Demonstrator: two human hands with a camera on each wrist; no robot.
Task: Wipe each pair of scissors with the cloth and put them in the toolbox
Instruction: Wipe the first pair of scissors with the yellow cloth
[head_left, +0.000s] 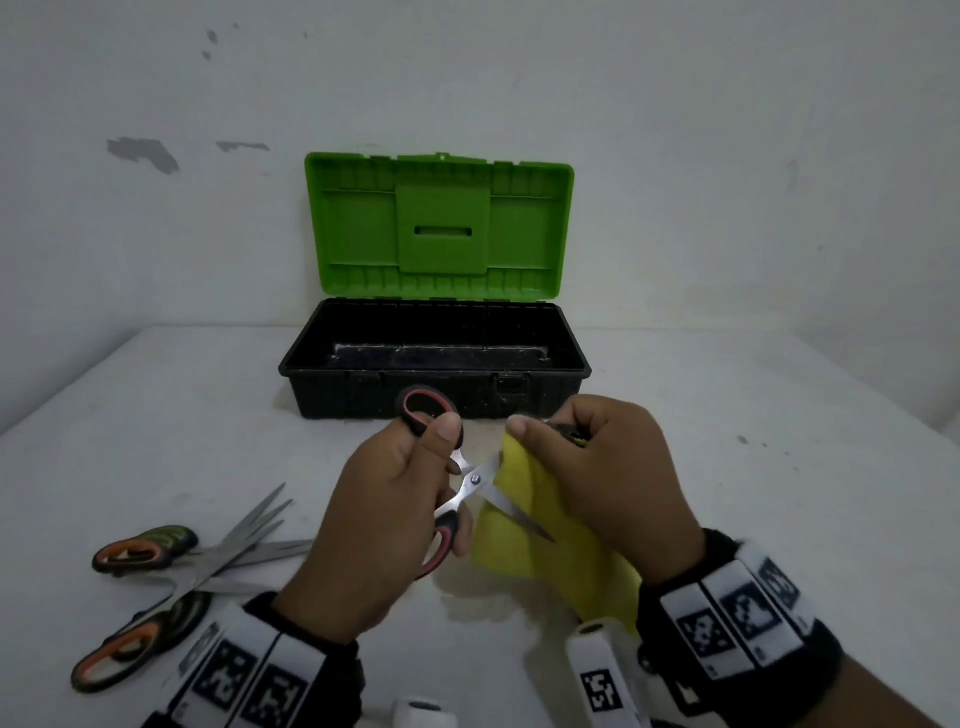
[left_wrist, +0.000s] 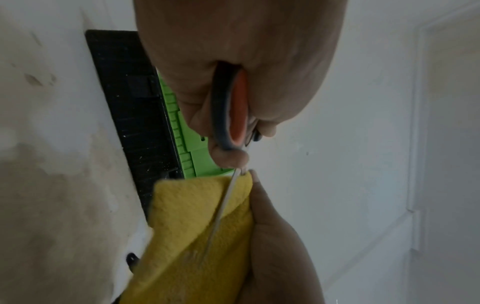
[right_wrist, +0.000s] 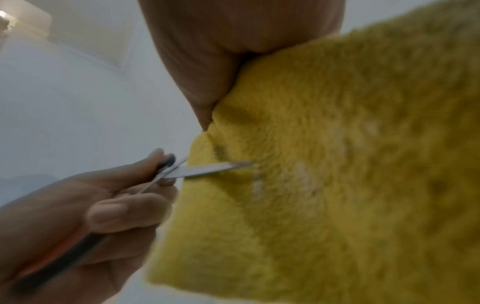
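left hand (head_left: 379, 514) curled round red-handled scissors (head_left: 457, 483), blades spread. right hand (head_left: 602, 483) pinching yellow cloth (head_left: 519, 499) over one blade. probably light, rigid, sharp: grip by handles. open toolbox (head_left: 436, 358) just beyond.

Left hand (left_wrist: 233, 67) fills the top of the frame, fingers curled round the black-and-orange plastic handle of a pair of scissors (left_wrist: 231, 115). One thin steel blade runs from below the left fingers down onto a fuzzy yellow cloth (left_wrist: 189, 236) and lies against its surface. Right hand (left_wrist: 280, 246) sits below the left hand, holding the cloth's right edge; a fold of cloth wraps over near its fingertip. Beyond both hands: black plastic toolbox (left_wrist: 130, 102) with bright green lid, on a white counter (left_wrist: 52, 185). Pale wall to the right of the hands.
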